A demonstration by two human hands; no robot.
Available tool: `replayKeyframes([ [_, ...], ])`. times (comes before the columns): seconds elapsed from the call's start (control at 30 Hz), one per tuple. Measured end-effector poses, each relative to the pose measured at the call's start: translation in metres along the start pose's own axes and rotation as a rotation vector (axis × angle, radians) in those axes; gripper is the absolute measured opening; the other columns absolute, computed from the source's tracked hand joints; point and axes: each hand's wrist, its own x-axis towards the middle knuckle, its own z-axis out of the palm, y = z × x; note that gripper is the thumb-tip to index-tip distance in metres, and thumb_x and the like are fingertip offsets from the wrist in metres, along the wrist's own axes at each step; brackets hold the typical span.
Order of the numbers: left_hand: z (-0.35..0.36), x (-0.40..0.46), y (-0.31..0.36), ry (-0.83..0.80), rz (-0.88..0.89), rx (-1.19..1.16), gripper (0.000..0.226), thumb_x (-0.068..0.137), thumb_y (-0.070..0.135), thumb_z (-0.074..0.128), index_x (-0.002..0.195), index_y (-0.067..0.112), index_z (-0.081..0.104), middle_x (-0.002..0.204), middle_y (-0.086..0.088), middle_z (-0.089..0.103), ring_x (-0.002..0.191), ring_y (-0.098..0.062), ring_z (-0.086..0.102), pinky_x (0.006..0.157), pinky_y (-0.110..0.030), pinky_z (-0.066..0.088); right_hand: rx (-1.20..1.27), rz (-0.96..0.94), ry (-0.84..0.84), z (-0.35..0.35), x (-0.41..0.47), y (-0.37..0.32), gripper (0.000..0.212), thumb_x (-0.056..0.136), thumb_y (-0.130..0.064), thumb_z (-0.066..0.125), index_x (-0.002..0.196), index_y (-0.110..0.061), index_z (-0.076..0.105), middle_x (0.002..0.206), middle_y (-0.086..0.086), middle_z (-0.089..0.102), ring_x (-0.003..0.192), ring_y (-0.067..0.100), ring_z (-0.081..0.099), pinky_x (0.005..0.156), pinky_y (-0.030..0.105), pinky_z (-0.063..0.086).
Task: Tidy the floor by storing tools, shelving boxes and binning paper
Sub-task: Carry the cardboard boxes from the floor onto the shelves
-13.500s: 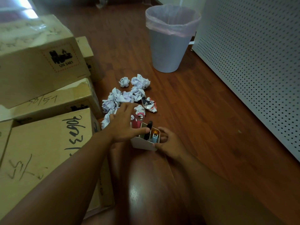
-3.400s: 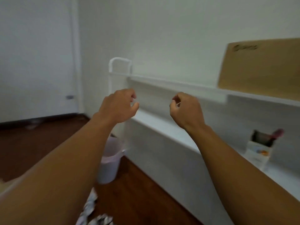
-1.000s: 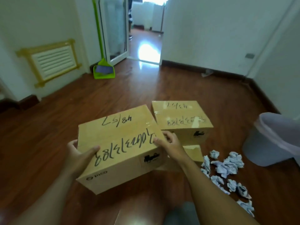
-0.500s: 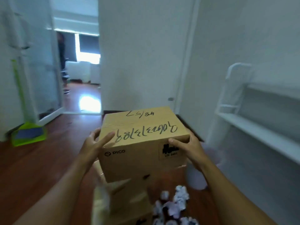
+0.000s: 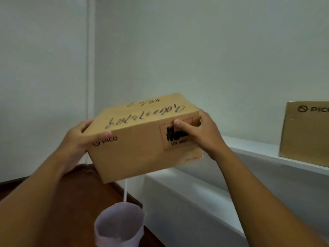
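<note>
White walls back a white shelf, where one box already stands at the right. A second cardboard box hangs tilted in the air, left of it, above the bin. Best to level it, then slide it onto the bare stretch — clear of its neighbour. Left hand and right hand clamp opposite ends, fingers wrapped — thumbs on the near face.

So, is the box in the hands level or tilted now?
Tilted. The box slopes: its right end, by the right hand, is higher than the end in the left hand.
</note>
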Motion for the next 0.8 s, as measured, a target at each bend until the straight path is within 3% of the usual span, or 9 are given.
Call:
replayKeyframes([
  [0.1, 0.023, 0.036, 0.005, -0.075, 0.055, -0.092, 0.092, 0.034, 0.055, 0.092, 0.115, 0.026, 0.061, 0.110, 0.001, 0.070, 0.085, -0.011, 0.070, 0.055, -0.020, 0.054, -0.034, -0.028, 0.087, -0.016, 0.020, -0.005, 0.057, 0.070, -0.069, 0.075, 0.117, -0.039, 0.063, 0.121, -0.008, 0.067, 0.105, 0.009, 0.067, 0.085, 0.037, 0.060],
  [0.23, 0.060, 0.092, -0.001, -0.119, 0.080, -0.191, 0.113, 0.037, 0.043, 0.094, 0.136, 0.013, 0.050, 0.121, -0.006, 0.067, 0.101, -0.020, 0.069, 0.076, -0.029, 0.054, -0.089, 0.023, 0.265, -0.032, 0.035, 0.007, 0.063, 0.068, -0.070, 0.076, 0.122, -0.041, 0.060, 0.124, -0.010, 0.065, 0.108, 0.009, 0.065, 0.088, 0.038, 0.058],
  [0.33, 0.099, 0.124, -0.009, -0.220, 0.063, -0.278, 0.098, 0.038, 0.035, 0.088, 0.128, 0.018, 0.052, 0.117, -0.005, 0.069, 0.095, -0.017, 0.070, 0.076, -0.027, 0.056, -0.181, 0.079, 0.411, -0.049, 0.036, 0.013, 0.065, 0.071, -0.070, 0.074, 0.124, -0.038, 0.058, 0.122, -0.011, 0.064, 0.109, 0.009, 0.063, 0.090, 0.038, 0.057],
  [0.47, 0.149, 0.154, -0.025, -0.335, 0.078, -0.356, 0.101, 0.039, 0.033, 0.084, 0.133, 0.017, 0.050, 0.118, -0.011, 0.067, 0.102, -0.025, 0.066, 0.079, -0.034, 0.052, -0.332, 0.116, 0.553, -0.070, 0.021, 0.020, 0.058, 0.078, -0.066, 0.070, 0.122, -0.031, 0.056, 0.116, -0.011, 0.064, 0.105, 0.009, 0.062, 0.088, 0.034, 0.055],
  [0.57, 0.182, 0.160, -0.028, -0.393, 0.111, -0.368, 0.098, 0.040, 0.035, 0.079, 0.132, 0.020, 0.047, 0.111, -0.006, 0.065, 0.096, -0.022, 0.065, 0.077, -0.035, 0.053, -0.424, 0.128, 0.630, -0.084, 0.005, 0.031, 0.062, 0.082, -0.062, 0.069, 0.129, -0.026, 0.050, 0.117, -0.010, 0.061, 0.108, 0.011, 0.060, 0.090, 0.034, 0.054],
  [0.7, 0.220, 0.166, -0.031, -0.289, 0.179, -0.268, 0.078, 0.065, 0.037, 0.083, 0.128, 0.016, 0.042, 0.111, -0.003, 0.061, 0.095, -0.019, 0.063, 0.077, -0.032, 0.049, -0.590, 0.088, 0.734, -0.087, -0.003, 0.046, 0.079, 0.085, -0.057, 0.067, 0.146, -0.021, 0.031, 0.135, 0.002, 0.054, 0.126, 0.025, 0.051, 0.106, 0.051, 0.045],
  [0.8, 0.242, 0.159, -0.034, -0.169, 0.222, -0.091, 0.070, 0.085, 0.042, 0.071, 0.142, 0.022, 0.035, 0.127, 0.000, 0.057, 0.110, -0.020, 0.058, 0.091, -0.035, 0.046, -0.819, 0.002, 0.752, -0.077, -0.013, 0.054, 0.091, 0.090, -0.030, 0.069, 0.158, -0.010, 0.012, 0.160, 0.012, 0.029, 0.147, 0.029, 0.026, 0.120, 0.049, 0.026],
])
